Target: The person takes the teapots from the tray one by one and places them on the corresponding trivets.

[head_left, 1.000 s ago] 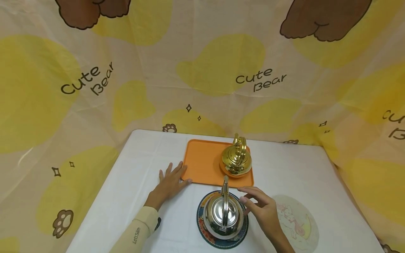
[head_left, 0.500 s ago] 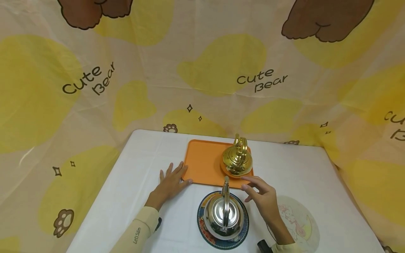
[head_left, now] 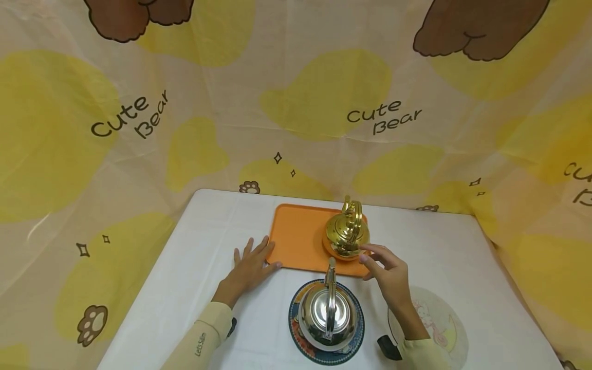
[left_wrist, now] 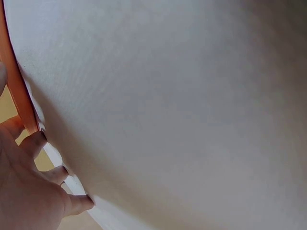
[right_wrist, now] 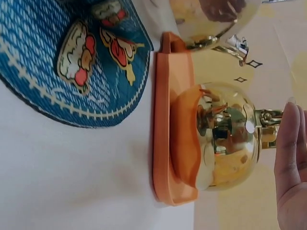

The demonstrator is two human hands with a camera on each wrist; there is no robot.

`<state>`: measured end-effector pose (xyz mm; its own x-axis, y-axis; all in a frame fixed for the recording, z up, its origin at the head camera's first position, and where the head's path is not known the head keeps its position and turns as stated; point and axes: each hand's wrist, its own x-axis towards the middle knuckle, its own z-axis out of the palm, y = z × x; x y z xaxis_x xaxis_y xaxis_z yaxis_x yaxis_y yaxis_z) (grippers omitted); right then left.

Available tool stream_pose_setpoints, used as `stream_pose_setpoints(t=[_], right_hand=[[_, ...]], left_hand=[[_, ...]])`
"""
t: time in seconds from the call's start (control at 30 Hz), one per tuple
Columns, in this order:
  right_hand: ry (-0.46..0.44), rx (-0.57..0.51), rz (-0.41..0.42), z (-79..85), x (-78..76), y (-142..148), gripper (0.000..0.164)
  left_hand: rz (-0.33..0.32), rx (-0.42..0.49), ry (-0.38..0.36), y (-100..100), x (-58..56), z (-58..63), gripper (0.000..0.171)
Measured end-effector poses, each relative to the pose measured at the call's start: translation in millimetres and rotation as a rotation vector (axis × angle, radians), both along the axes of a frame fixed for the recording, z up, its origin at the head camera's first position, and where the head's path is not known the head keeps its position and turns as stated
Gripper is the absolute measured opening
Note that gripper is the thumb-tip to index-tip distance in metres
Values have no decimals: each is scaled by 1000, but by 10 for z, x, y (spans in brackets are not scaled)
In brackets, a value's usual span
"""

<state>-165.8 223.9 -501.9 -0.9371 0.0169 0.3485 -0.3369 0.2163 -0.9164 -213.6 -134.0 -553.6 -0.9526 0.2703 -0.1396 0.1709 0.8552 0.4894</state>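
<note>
A shiny gold kettle [head_left: 341, 235] stands upright on the right part of an orange tray [head_left: 296, 239], its handle raised. My left hand [head_left: 248, 269] lies with spread fingers at the tray's left edge, thumb by the front left corner. Its fingertips touch the white surface beside the orange rim in the left wrist view. Just to the front right of the gold kettle hovers my right hand [head_left: 392, 277], fingers loosely bent and holding nothing; whether it touches the kettle I cannot tell. A silver kettle [head_left: 316, 319] sits nearer me on a round patterned mat [head_left: 355, 339].
A pale round mat [head_left: 444, 321] with a cartoon print lies at the right on the white table [head_left: 185, 267]. Behind the table hangs a yellow-patterned curtain [head_left: 324, 92]. A black wrist device [head_left: 388, 347] is beside my right sleeve.
My right hand has moved forward, from beside the silver kettle to the gold kettle's front right. My left hand, the tray and both kettles stay in place.
</note>
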Motion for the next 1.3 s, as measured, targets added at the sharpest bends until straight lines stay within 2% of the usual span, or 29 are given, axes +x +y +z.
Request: stream_pose_setpoints(t=[0.33,1.07,1.3], right_hand=[[-42,-21,-58,3,-128,-10,25],[-75,-27,-75,-63,-373,24,30],[-115,-16,-80,-59,-418,0,32]], left_hand=[[4,1,-5,-9,0,4,78],[5,8,-14,0,-2,23,77],[2,9,-14,2,3,25,77]])
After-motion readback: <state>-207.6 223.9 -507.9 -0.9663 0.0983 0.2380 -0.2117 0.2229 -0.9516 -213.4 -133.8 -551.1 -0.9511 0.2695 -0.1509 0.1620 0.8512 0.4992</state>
